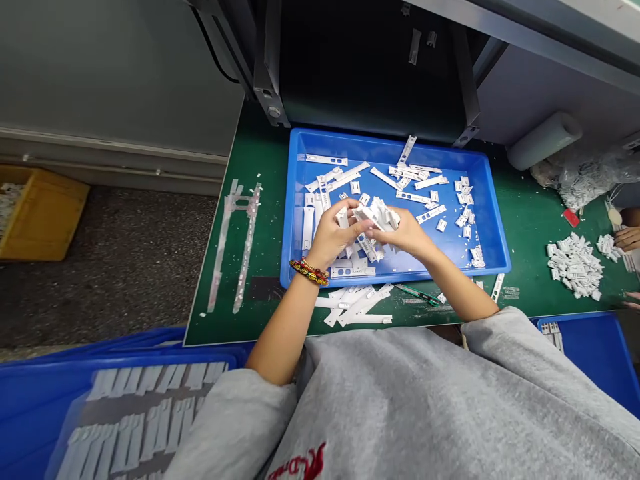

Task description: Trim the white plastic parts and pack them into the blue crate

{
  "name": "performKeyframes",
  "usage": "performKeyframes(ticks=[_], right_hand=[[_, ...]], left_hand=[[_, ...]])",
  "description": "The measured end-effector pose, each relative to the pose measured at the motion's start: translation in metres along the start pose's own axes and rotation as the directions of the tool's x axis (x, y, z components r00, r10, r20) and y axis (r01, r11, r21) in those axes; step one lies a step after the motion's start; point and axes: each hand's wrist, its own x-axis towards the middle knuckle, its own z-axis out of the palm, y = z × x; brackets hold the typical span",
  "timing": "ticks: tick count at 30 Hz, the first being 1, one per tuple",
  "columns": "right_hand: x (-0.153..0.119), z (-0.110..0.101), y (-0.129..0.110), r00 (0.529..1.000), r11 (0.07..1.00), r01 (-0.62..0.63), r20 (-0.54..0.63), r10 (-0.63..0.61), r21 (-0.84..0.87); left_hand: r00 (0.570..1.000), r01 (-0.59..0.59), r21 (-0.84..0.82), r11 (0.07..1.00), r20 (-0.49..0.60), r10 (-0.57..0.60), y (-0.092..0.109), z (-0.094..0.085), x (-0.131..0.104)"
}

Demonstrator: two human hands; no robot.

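Observation:
Both of my hands are together over the blue tray (400,268), closed around a bunch of small white plastic parts (379,213). My left hand (336,233), with beaded bracelets at its wrist, grips the bunch from the left. From the right, my right hand (407,233) holds the same bunch, its fingers partly hidden behind it. Long white plastic strips (420,197) and short white clips (441,225) lie scattered in the tray beneath and around my hands.
White strips (357,307) and a green utility knife (417,294) lie before the tray. A conveyor belt (370,73) stands behind it. At right are a pile of white parts (575,265) and another person's hand (627,238). A lower-left blue tray (30,400) holds rows of strips.

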Motion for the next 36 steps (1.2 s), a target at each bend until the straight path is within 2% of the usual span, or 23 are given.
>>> performKeyframes(ticks=[2,5,9,12,16,20,23,27,30,32,36], right_hand=[[-0.013,0.001,0.001,0.997,0.981,-0.076,0.038,0.07,0.178],[-0.035,0.005,0.004,0.994,0.946,-0.105,0.025,0.103,0.307],[-0.064,0.017,0.005,0.979,0.849,-0.195,0.154,0.135,0.492],[-0.078,0.028,0.001,0.978,0.801,-0.208,0.137,0.158,0.561],[-0.085,0.037,-0.004,0.985,0.814,-0.165,0.058,0.16,0.558],[-0.09,0.039,-0.003,0.99,0.856,-0.122,-0.002,0.142,0.503],[-0.094,0.037,-0.003,0.989,0.913,-0.098,-0.059,0.132,0.396],[-0.097,0.036,-0.006,0.991,0.944,-0.098,-0.057,0.121,0.314],[-0.098,0.037,-0.007,0.989,0.936,-0.121,-0.037,0.141,0.331],[-0.098,0.038,-0.006,0.987,0.883,-0.153,0.03,0.156,0.444],[-0.096,0.037,-0.002,0.974,0.643,-0.222,0.194,0.115,0.733]], left_hand=[[1.0,-0.012,-0.071,0.997,0.026,0.014,0.007,0.002,-0.01],[0.999,-0.048,-0.101,0.994,0.003,0.048,0.013,0.003,-0.02],[0.996,-0.087,-0.03,0.996,-0.034,0.086,0.017,0.004,-0.03],[0.997,-0.08,0.043,0.996,-0.011,0.081,0.017,0.004,-0.036],[0.994,-0.107,0.095,0.99,0.031,0.104,0.018,0.003,-0.041],[0.974,-0.222,0.329,0.918,0.03,0.225,0.024,0.006,-0.045],[0.965,-0.242,0.445,0.862,0.017,0.262,0.029,0.01,-0.048],[0.946,-0.299,0.517,0.802,0.055,0.318,0.029,0.01,-0.049],[0.939,-0.326,0.559,0.763,0.093,0.332,0.027,0.007,-0.047],[0.937,-0.325,0.588,0.741,0.093,0.338,0.028,0.006,-0.046],[0.947,-0.311,0.581,0.752,0.126,0.295,0.033,0.001,-0.046]])
